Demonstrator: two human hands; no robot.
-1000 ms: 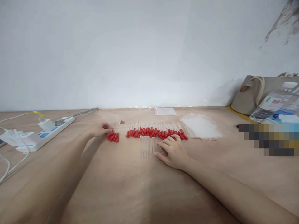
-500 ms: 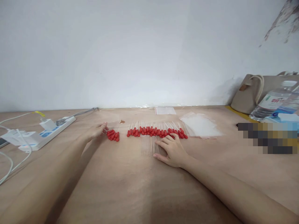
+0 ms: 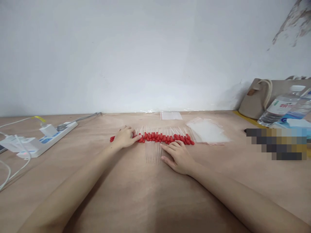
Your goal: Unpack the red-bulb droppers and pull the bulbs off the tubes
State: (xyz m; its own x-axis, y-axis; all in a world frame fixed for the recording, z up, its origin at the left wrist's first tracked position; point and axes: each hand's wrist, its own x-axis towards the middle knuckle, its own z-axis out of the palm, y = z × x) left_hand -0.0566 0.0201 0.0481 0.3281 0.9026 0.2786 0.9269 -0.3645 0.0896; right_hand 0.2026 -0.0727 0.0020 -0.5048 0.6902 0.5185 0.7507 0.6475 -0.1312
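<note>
A row of glass droppers with red rubber bulbs [image 3: 155,136] lies across the table, the tubes pointing away from me. Over the left end of the row is my left hand [image 3: 125,137], its thumb and fingers apart at the nearest bulbs; it hides most of a small separate group of red bulbs [image 3: 112,138]. My right hand [image 3: 178,158] rests with fingers spread at the right part of the row, fingertips by the bulbs. Between the hands, several clear thin tubes [image 3: 152,152] lie side by side, pointing toward me, beside my right index finger and thumb.
Clear plastic bags [image 3: 207,131] are piled right of the row, and another white bag [image 3: 171,116] lies by the wall. On the left is a power strip [image 3: 52,139] with chargers and cables. A beige bag [image 3: 252,98] and a water bottle [image 3: 277,110] stand at right.
My left hand has moved right, from beside the small group of red bulbs to the left end of the main row. My right hand has stayed nearly still.
</note>
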